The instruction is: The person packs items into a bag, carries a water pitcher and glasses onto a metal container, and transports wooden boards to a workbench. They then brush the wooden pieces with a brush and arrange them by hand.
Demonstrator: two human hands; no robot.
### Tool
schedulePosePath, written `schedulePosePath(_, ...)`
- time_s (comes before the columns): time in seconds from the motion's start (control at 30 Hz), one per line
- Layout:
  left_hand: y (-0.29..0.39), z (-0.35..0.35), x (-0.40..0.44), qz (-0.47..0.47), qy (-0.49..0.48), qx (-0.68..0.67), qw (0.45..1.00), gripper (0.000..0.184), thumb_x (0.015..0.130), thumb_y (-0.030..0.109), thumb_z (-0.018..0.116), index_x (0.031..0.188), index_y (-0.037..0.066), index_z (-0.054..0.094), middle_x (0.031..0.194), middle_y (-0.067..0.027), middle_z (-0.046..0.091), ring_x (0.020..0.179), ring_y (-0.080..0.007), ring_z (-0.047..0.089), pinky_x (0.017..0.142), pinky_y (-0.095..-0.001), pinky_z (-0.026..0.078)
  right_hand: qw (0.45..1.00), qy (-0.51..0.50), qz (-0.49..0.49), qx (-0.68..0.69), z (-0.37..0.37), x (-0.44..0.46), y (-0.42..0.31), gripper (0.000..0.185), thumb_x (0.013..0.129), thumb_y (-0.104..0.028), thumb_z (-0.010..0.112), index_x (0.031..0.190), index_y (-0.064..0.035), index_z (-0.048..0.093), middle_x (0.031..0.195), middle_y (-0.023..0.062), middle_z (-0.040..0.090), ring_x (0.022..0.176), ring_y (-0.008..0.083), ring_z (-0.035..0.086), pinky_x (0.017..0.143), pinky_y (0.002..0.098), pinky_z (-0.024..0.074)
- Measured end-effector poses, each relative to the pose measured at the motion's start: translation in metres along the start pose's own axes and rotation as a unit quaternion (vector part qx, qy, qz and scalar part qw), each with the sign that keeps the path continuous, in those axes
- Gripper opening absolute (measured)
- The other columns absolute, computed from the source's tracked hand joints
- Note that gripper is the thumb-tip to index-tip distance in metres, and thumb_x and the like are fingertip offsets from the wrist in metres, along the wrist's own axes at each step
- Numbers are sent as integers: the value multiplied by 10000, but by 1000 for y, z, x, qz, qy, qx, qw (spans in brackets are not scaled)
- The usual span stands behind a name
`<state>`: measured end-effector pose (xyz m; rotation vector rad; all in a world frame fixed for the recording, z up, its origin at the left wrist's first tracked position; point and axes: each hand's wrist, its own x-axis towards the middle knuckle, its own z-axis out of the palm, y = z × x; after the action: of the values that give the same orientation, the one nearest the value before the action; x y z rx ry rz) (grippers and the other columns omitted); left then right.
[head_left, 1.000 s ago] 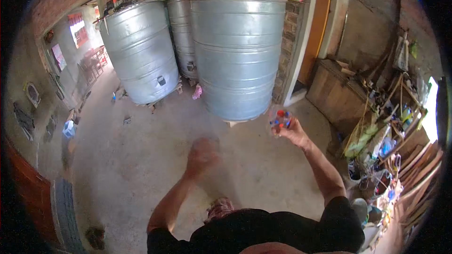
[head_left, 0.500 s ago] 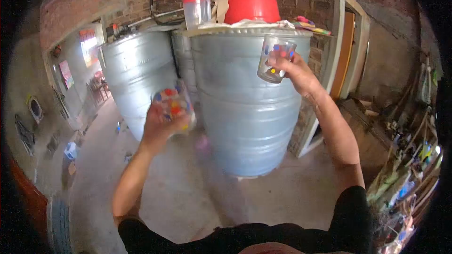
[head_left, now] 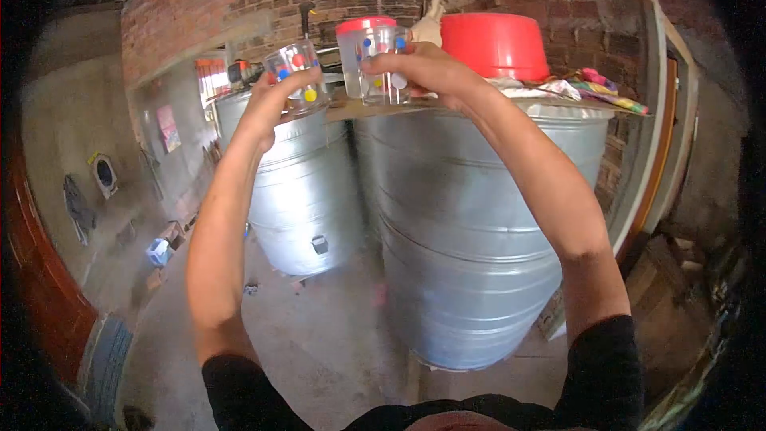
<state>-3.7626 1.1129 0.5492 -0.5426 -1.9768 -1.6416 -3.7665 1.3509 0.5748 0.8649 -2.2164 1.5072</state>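
Note:
My left hand [head_left: 275, 100] is wrapped round a clear glass with coloured dots [head_left: 301, 72], tilted slightly, above the left metal drum [head_left: 303, 191]. In my right hand [head_left: 423, 72] is a second dotted clear glass [head_left: 385, 84], upright, at the front left edge of the right drum's top. That glass overlaps a clear container with a red lid [head_left: 351, 52] behind it; whether they touch is unclear. A red tub [head_left: 495, 45] sits on the large right metal drum [head_left: 479, 231], just right of my right hand.
Cloths [head_left: 598, 89] lie on the right drum's top, beside the tub. A brick wall [head_left: 279, 4] rises behind the drums. At the right is a door frame [head_left: 658, 144]. A blue and white box [head_left: 159, 251] rests near the left wall.
Both hands have risen with their glasses to the height of the drum tops and come closer together. The view has tilted up and nearer to the drums.

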Motion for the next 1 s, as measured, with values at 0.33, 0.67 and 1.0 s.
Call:
schedulePosePath(0.33,-46,26,71,-47,-95,42,993,460,629,400,768,985,150,619,827,11,606,625,-77,505,552,-221,393,998,-8,16,-64,-8,61,56,426,613,-363,773,750,18,639,558,59,545,387,87,407,369,247,349)
schedulePosePath(0.67,-70,47,109,-2,-195,31,980,514,622,365,797,1001,98,577,853,6,599,654,-41,493,494,-198,355,978,84,43,-188,-34,82,92,478,524,-460,779,635,-21,624,578,44,564,485,120,510,453,260,404)
schedulePosePath(1.0,-90,81,154,-11,-234,-22,972,441,595,296,840,896,120,570,736,27,519,592,-71,420,498,-233,335,936,105,140,-307,-49,100,97,617,548,-408,794,951,28,627,792,93,610,731,167,575,595,317,463)
